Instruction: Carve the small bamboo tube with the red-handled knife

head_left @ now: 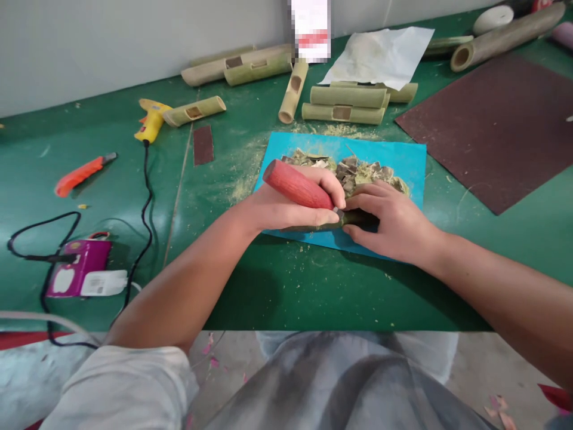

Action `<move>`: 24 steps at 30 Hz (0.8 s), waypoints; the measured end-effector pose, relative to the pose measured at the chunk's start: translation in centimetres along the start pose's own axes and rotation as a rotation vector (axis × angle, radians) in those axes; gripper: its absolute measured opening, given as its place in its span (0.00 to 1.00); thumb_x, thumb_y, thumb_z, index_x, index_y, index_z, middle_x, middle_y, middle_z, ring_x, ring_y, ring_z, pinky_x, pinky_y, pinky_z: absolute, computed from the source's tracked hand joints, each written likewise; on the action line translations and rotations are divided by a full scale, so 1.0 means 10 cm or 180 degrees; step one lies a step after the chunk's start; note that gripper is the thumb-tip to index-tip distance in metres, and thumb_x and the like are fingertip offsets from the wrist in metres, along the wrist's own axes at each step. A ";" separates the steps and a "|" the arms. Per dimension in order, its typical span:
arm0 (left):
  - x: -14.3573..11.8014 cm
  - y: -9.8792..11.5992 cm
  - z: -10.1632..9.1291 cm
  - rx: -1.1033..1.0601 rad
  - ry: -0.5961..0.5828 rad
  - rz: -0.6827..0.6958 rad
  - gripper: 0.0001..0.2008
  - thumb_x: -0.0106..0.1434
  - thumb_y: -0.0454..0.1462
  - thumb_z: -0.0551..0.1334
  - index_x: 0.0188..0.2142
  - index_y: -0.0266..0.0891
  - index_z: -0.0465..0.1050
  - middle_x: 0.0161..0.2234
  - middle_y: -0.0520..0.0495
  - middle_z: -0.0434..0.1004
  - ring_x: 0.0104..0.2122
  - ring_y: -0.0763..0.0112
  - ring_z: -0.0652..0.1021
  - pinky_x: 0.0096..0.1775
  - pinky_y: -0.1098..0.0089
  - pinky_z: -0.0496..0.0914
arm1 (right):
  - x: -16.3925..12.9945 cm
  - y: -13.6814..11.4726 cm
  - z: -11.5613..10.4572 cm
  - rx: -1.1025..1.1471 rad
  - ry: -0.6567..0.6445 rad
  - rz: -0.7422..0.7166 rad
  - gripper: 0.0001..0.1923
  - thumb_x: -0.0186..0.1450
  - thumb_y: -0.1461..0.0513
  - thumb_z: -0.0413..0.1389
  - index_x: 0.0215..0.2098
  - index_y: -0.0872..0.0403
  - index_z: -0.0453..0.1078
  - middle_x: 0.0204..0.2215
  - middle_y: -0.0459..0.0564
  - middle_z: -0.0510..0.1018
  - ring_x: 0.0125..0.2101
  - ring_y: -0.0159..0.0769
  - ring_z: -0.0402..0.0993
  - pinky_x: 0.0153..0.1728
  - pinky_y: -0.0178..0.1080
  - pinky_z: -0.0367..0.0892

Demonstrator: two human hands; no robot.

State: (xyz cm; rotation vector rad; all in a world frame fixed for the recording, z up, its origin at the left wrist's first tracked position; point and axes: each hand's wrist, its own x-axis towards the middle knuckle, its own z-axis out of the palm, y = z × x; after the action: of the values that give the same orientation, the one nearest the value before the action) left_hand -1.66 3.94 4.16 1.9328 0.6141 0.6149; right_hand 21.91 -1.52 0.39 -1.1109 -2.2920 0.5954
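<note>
My left hand [295, 203] is wrapped round a red-handled carving tool [298, 184], its handle slanting up to the left. Only a bit of metal shows at the fingertips, so the blade's shape is hidden. The tool's tip meets a dark green bamboo piece [360, 218] lying crosswise beneath both hands. My right hand [391, 221] grips this bamboo with thumb and fingers, close beside the left fingertips. Under the work lies a blue sheet [412, 164]. Bamboo chips and shavings [351, 170] are heaped on it just beyond my hands.
Cut bamboo tubes [347, 95] lie at the back, some under white paper [380, 54]. A brown sheet [492, 131] lies right. To the left are a yellow glue gun [153, 122], an orange utility knife [83, 174], a sandpaper strip [203, 145] and a purple box [80, 269] with cables.
</note>
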 end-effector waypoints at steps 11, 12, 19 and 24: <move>-0.31 -0.06 0.13 0.0208 0.0458 0.0083 0.09 0.59 0.38 0.75 0.40 0.44 0.83 0.41 0.46 0.88 0.41 0.64 0.86 0.44 0.68 0.80 | 0.01 0.01 0.01 0.0087 -0.0036 -0.0111 0.09 0.65 0.61 0.58 0.42 0.55 0.78 0.39 0.57 0.83 0.41 0.47 0.77 0.47 0.49 0.72; -0.31 -0.07 0.13 0.0190 0.0474 0.0126 0.10 0.59 0.38 0.75 0.40 0.44 0.83 0.41 0.46 0.88 0.41 0.64 0.86 0.44 0.68 0.80 | 0.01 0.01 0.01 0.0088 -0.0029 -0.0126 0.09 0.66 0.61 0.58 0.42 0.55 0.78 0.39 0.57 0.83 0.41 0.47 0.77 0.47 0.49 0.72; -0.29 -0.07 0.13 0.0147 0.0332 0.0274 0.09 0.60 0.37 0.75 0.40 0.44 0.82 0.42 0.44 0.88 0.41 0.64 0.87 0.46 0.67 0.80 | 0.00 0.00 0.00 0.0102 -0.0027 -0.0131 0.08 0.65 0.61 0.58 0.42 0.53 0.76 0.39 0.56 0.82 0.41 0.46 0.77 0.48 0.49 0.71; -0.30 -0.08 0.13 0.0159 0.0401 0.0274 0.09 0.60 0.37 0.75 0.41 0.42 0.83 0.42 0.44 0.88 0.41 0.65 0.87 0.45 0.69 0.80 | 0.00 0.01 0.00 0.0126 -0.0025 -0.0166 0.09 0.66 0.62 0.58 0.42 0.55 0.77 0.39 0.57 0.83 0.41 0.47 0.77 0.47 0.50 0.72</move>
State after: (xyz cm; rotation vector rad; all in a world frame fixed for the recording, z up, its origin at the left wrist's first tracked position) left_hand -3.12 1.48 2.42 1.9863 0.6325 0.7870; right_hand 21.96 -1.46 0.39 -1.0288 -2.2986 0.6230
